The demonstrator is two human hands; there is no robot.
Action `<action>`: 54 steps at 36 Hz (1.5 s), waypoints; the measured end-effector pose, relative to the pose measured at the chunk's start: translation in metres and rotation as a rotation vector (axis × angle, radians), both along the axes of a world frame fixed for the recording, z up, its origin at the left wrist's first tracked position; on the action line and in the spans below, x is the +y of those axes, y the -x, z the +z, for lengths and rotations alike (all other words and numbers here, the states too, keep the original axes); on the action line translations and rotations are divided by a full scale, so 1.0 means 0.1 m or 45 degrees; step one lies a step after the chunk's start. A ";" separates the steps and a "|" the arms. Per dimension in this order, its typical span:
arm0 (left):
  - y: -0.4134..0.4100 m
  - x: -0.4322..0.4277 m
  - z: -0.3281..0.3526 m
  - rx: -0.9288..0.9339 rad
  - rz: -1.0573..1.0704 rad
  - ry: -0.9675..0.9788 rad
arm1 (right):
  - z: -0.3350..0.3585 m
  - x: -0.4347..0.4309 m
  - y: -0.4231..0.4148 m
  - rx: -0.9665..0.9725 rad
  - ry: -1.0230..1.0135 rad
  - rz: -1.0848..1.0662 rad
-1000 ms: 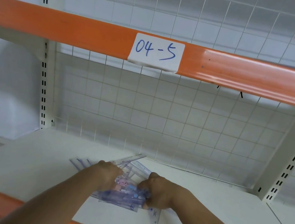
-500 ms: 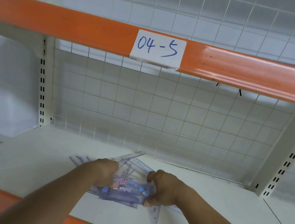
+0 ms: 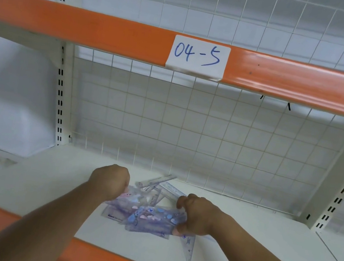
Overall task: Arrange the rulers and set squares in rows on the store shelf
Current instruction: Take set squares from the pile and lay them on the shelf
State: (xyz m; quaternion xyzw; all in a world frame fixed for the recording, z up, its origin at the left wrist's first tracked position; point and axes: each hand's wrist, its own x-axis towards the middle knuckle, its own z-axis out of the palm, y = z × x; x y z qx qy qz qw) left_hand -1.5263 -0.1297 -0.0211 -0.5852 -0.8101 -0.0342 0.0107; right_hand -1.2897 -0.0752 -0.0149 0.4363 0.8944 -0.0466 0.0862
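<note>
Both hands close on the heap of rulers and set squares from its two ends. The right hand pinches the right end between thumb and curled fingers. The left hand is balled over the left end with its fingertips hidden, so its hold looks like a grip but is not fully shown.

The heap lies low in the centre of the frame on the white shelf board, its glossy pieces overlapping at odd angles and not yet in rows. Squeezed from both ends, such slick plastic would probably buckle or fan out, and loose pieces could slide free.

A stray ruler pokes from the top of the heap toward the wire grid; pushed further, its tip might snag in the mesh. A set square points toward the orange front rail at the bottom. Dragging the heap forward could tip it over that edge.
</note>
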 end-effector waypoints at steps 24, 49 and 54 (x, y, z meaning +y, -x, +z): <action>0.08 -0.49 0.01 -0.382 -0.032 0.456 | -0.01 -0.16 0.10 -0.012 0.004 0.047; 0.01 -0.65 0.04 -0.064 0.047 0.545 | -0.10 -0.34 0.07 0.030 0.003 0.004; 0.07 -0.68 0.05 -0.116 0.054 0.422 | -0.14 -0.33 0.05 0.056 -0.002 0.005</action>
